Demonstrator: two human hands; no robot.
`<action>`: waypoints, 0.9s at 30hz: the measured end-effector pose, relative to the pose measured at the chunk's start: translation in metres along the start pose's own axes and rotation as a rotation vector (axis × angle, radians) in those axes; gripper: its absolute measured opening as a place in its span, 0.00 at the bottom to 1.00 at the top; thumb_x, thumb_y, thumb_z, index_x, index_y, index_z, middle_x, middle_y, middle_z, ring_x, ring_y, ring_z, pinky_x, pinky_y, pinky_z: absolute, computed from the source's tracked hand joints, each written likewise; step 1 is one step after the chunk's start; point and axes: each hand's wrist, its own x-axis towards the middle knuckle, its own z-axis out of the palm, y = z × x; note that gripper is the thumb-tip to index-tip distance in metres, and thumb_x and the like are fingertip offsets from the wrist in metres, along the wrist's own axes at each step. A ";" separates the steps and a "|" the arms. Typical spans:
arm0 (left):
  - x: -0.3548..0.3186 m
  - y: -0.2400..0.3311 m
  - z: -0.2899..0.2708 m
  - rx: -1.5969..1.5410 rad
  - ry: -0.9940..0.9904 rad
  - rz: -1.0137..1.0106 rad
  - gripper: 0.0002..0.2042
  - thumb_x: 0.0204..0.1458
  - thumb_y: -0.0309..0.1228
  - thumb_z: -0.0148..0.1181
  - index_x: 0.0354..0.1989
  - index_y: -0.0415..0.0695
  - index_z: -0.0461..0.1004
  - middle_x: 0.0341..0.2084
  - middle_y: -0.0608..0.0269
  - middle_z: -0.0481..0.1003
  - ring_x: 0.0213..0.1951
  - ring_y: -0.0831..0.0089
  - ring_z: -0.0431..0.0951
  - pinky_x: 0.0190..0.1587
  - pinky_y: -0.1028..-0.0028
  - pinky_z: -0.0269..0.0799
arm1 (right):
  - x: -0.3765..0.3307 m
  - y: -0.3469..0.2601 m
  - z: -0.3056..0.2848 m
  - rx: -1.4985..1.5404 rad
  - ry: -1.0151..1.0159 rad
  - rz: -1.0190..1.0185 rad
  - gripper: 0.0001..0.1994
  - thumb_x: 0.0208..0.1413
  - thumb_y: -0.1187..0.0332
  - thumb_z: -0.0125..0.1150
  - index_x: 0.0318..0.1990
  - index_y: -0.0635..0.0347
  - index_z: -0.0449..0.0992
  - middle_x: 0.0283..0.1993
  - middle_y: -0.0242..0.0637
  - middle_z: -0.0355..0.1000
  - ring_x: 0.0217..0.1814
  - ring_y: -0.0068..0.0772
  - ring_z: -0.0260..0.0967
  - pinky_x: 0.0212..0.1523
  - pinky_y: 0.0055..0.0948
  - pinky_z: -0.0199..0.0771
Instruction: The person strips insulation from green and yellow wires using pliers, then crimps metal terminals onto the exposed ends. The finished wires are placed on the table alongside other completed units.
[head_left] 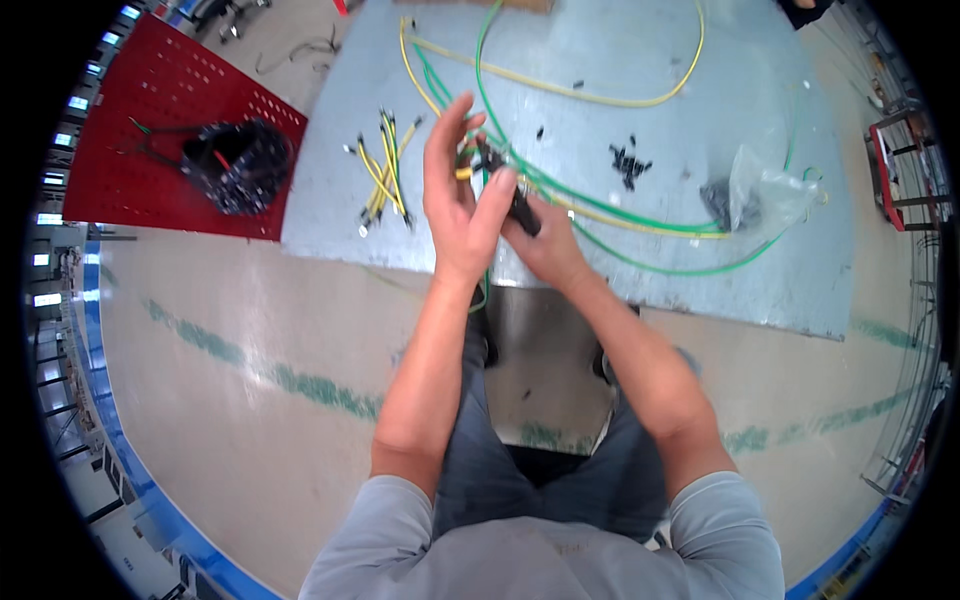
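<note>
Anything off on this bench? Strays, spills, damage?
Minor strays: one small black piece and another black piece by the yellow wire lie apart from the loose black pile, so they look scattered across the grey table. I can't make out any damage.

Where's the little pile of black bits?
In the head view, the pile of black bits lies on the table, right of the right hand and left of the clear plastic bag.

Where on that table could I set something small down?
The table has bare room at upper right, between the yellow cable and clear bag, and at front right, below the green cable. Crowded: around the left hand, right hand, short cables.
</note>
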 end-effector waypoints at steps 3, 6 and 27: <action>0.005 0.023 0.003 -0.043 0.053 -0.065 0.24 0.63 0.28 0.60 0.66 0.39 0.63 0.72 0.43 0.61 0.69 0.57 0.68 0.66 0.59 0.69 | 0.011 -0.026 -0.017 0.028 -0.022 0.047 0.16 0.60 0.61 0.69 0.33 0.66 0.73 0.21 0.41 0.67 0.24 0.30 0.60 0.29 0.36 0.66; -0.007 0.018 -0.011 -0.031 -0.001 -0.107 0.15 0.68 0.30 0.57 0.58 0.39 0.66 0.68 0.38 0.64 0.67 0.55 0.71 0.61 0.60 0.76 | 0.010 -0.026 -0.024 -0.010 -0.028 0.048 0.17 0.60 0.60 0.69 0.33 0.66 0.72 0.21 0.41 0.66 0.24 0.31 0.60 0.28 0.37 0.65; -0.006 0.032 -0.033 0.196 -0.102 0.012 0.09 0.69 0.26 0.53 0.51 0.34 0.72 0.61 0.43 0.72 0.58 0.56 0.80 0.57 0.63 0.77 | -0.002 -0.102 -0.056 -0.179 -0.393 0.211 0.14 0.63 0.64 0.61 0.47 0.67 0.74 0.35 0.47 0.74 0.37 0.41 0.70 0.43 0.38 0.71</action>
